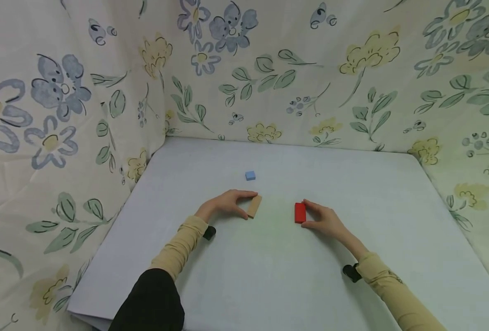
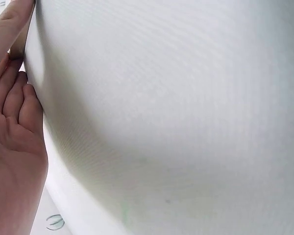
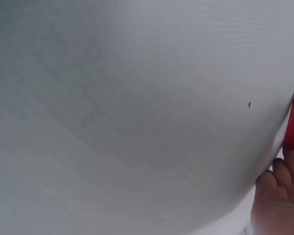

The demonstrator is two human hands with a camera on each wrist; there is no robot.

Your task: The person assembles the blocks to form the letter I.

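My left hand (image 1: 227,202) pinches a tan wooden block (image 1: 254,207) between thumb and fingertips, just left of the table's middle. The block is slim and slants a little in the head view. Opposite it, my right hand (image 1: 326,222) grips a red rectangular block (image 1: 300,213) by its two short ends. A gap of bare table separates the two blocks. In the left wrist view only a sliver of the tan block (image 2: 19,41) shows beside the thumb. The right wrist view catches the red block (image 3: 292,131) at its right edge, partly covered by fingers.
A small blue block (image 1: 250,175) lies farther back, beyond the left hand. The white table (image 1: 261,280) is bordered at the back and sides by a flower-printed curtain (image 1: 286,92). Black wrist cameras (image 1: 351,273) sit under both forearms.
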